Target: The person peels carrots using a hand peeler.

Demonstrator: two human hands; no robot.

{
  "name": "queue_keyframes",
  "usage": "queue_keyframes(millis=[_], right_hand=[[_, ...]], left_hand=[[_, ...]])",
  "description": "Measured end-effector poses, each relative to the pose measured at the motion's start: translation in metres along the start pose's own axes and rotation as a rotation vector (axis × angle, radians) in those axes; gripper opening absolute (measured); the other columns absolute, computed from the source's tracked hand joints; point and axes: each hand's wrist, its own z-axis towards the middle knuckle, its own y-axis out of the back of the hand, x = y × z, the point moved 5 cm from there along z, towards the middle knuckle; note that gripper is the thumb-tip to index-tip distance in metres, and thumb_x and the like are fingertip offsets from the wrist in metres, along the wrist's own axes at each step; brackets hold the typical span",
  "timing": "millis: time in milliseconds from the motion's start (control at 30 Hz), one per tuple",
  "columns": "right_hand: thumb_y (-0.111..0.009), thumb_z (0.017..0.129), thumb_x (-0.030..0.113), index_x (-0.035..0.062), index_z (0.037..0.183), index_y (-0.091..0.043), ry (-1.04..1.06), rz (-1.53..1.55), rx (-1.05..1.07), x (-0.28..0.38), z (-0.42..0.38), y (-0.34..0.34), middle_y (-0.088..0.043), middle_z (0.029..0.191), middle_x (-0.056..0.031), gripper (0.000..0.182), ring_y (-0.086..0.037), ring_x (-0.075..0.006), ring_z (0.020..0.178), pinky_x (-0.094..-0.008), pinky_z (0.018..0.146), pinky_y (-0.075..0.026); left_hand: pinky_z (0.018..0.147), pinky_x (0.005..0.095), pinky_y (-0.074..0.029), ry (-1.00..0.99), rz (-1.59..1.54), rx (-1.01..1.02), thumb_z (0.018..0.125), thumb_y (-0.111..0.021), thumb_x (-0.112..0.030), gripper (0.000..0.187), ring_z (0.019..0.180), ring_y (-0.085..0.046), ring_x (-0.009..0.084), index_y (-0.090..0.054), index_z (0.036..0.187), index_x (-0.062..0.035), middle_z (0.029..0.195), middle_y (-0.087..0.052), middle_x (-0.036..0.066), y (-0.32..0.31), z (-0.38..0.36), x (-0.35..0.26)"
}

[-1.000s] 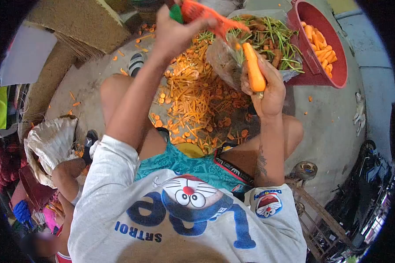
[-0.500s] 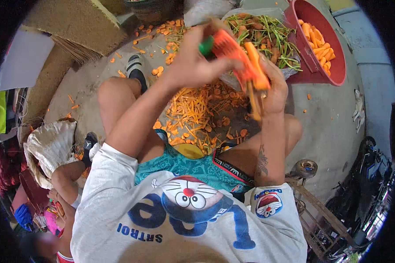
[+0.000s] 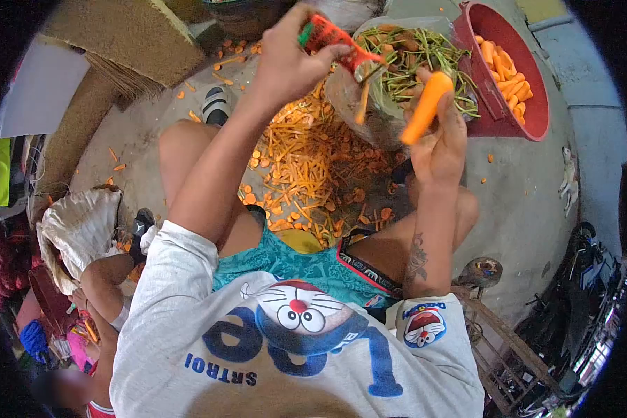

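My left hand, raised at the upper middle, is closed round the red handle of a peeler. A bit of green shows by its fingers, and a thin orange peel strip hangs below the peeler's metal end. To the right, my right hand grips a smooth orange carrot, tilted with its upper end leaning right. The peeler and the carrot are apart. Beneath both hands, a heap of carrot peelings and cut slices covers the floor between my legs.
A plastic bag of carrots with green stems lies ahead. Beside it a red tub holds several peeled carrots. Another person sits at left near a white sack. A metal frame stands at right.
My left hand has moved up and left with the peeler, away from the carrot. The carrot in my right hand has turned and now leans the other way.
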Motion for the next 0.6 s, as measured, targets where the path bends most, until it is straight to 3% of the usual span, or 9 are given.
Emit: queue_keyframes(millis=[33, 67, 100, 133, 200, 367, 433, 533, 600], right_hand=[[-0.061, 0.104, 0.031, -0.0004, 0.132, -0.059, -0.151, 0.225, -0.038, -0.004, 0.002, 0.006, -0.069, 0.106, -0.0056, 0.042, -0.055, -0.0053, 0.083, -0.0214, 0.063, -0.042], [-0.062, 0.104, 0.033, -0.0005, 0.118, -0.066, -0.155, 0.192, -0.101, -0.004, 0.001, 0.01, -0.068, 0.099, -0.0057, 0.037, -0.05, -0.0036, 0.073, -0.0207, 0.058, -0.038], [-0.062, 0.104, 0.033, -0.0005, 0.118, -0.066, -0.15, 0.19, -0.095, -0.005, 0.0, 0.009, -0.068, 0.099, -0.0057, 0.037, -0.05, -0.0036, 0.073, -0.0207, 0.058, -0.038], [-0.063, 0.103, 0.034, -0.001, 0.114, -0.068, -0.077, -0.023, -0.126, -0.003, -0.002, 0.012, -0.067, 0.093, -0.0046, 0.036, -0.049, -0.0035, 0.07, -0.021, 0.056, -0.037], [-0.072, 0.099, 0.029, -0.0019, 0.102, -0.072, 0.061, -0.33, -0.197, 0.0, -0.006, 0.009, -0.062, 0.079, 0.0002, 0.031, -0.046, -0.0029, 0.062, -0.0211, 0.051, -0.033], [-0.079, 0.093, 0.023, -0.0045, 0.103, -0.071, 0.15, -0.447, -0.196, -0.008, -0.01, 0.003, -0.064, 0.082, 0.0013, 0.03, -0.053, -0.0034, 0.071, -0.0194, 0.06, -0.041], [-0.081, 0.091, 0.022, -0.0051, 0.103, -0.071, 0.206, -0.46, -0.177, -0.01, -0.009, 0.001, -0.065, 0.084, 0.0012, 0.031, -0.055, -0.0037, 0.074, -0.0188, 0.064, -0.043], [-0.082, 0.09, 0.023, -0.0058, 0.098, -0.071, 0.208, -0.426, -0.17, -0.015, -0.01, 0.006, -0.066, 0.087, 0.0005, 0.032, -0.057, -0.0056, 0.078, -0.0212, 0.07, -0.046], [-0.082, 0.089, 0.032, -0.0056, 0.094, -0.07, 0.298, -0.488, -0.08, -0.018, -0.01, 0.017, -0.066, 0.085, -0.0008, 0.04, -0.057, -0.0077, 0.077, -0.0243, 0.07, -0.047]], left_hand=[[0.076, 0.0341, -0.056, -0.005, -0.003, -0.002, 0.081, -0.086, -0.016, 0.039, 0.085, -0.072, 0.0186, -0.061, 0.107, -0.0032, 0.09, -0.074, 0.01, -0.003, -0.003, -0.003], [0.076, 0.0376, -0.056, 0.009, 0.14, 0.098, 0.082, -0.084, -0.016, 0.039, 0.086, -0.073, 0.0264, -0.059, 0.11, -0.0031, 0.091, -0.073, 0.014, -0.012, -0.007, -0.002], [0.076, 0.0411, -0.056, 0.024, 0.285, 0.195, 0.084, -0.081, -0.016, 0.039, 0.087, -0.073, 0.0343, -0.058, 0.112, -0.003, 0.091, -0.073, 0.019, -0.019, -0.01, -0.005], [0.074, 0.0487, -0.053, 0.047, 0.294, 0.261, 0.084, -0.077, -0.014, 0.038, 0.09, -0.067, 0.047, -0.056, 0.114, -0.0037, 0.091, -0.069, 0.024, -0.025, -0.014, -0.008], [0.073, 0.0498, -0.052, 0.052, 0.242, 0.32, 0.083, -0.077, -0.012, 0.037, 0.089, -0.066, 0.0477, -0.056, 0.113, -0.0033, 0.09, -0.069, 0.025, -0.031, -0.023, -0.021], [0.071, 0.051, -0.051, 0.045, 0.104, 0.478, 0.08, -0.076, -0.007, 0.038, 0.087, -0.065, 0.0491, -0.055, 0.112, -0.0006, 0.088, -0.067, 0.027, -0.039, -0.037, -0.053], [0.07, 0.0512, -0.051, -0.022, 0.092, 0.445, 0.079, -0.076, -0.007, 0.041, 0.086, -0.064, 0.0491, -0.054, 0.113, 0.0005, 0.089, -0.067, 0.027, -0.042, -0.038, -0.049], [0.071, 0.051, -0.053, -0.058, 0.084, 0.443, 0.077, -0.076, -0.006, 0.042, 0.087, -0.065, 0.0491, -0.054, 0.112, 0.0007, 0.09, -0.067, 0.028, -0.042, -0.039, -0.048], [0.073, 0.0506, -0.054, -0.059, 0.172, 0.433, 0.075, -0.076, -0.009, 0.041, 0.087, -0.067, 0.0474, -0.055, 0.109, 0.0007, 0.089, -0.067, 0.028, -0.041, -0.036, -0.046]])
